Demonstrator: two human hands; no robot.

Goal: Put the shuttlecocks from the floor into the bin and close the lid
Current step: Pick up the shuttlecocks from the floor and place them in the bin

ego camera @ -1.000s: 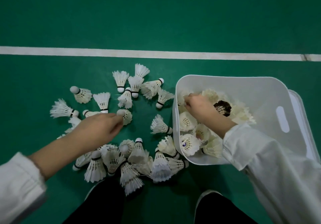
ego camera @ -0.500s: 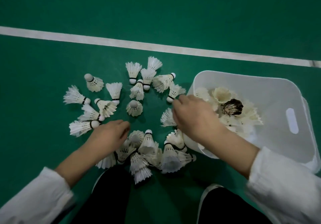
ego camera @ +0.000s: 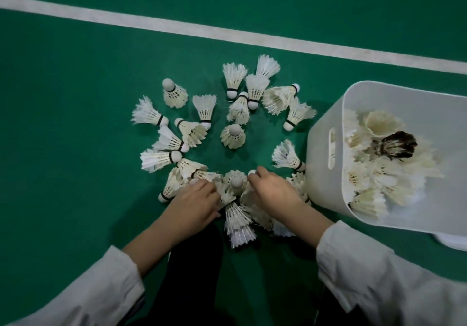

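Several white feather shuttlecocks lie scattered in a ring on the green floor. A heap of them lies nearest me. My left hand is down on the left of that heap, fingers curled round a shuttlecock whose cork shows at my fingertips. My right hand is on the heap's right side and pinches another shuttlecock by its cork. The white bin stands open at the right, partly filled with shuttlecocks, one of them dark-feathered. Its lid peeks out under the bin's near right corner.
A white court line crosses the green floor behind the shuttlecocks. My dark trouser legs are directly below the heap. Bare green floor extends to the left and beyond the line.
My right hand has left the bin and come down left onto the near heap. My left hand has moved from the middle shuttlecock to the heap. The view has swung left.
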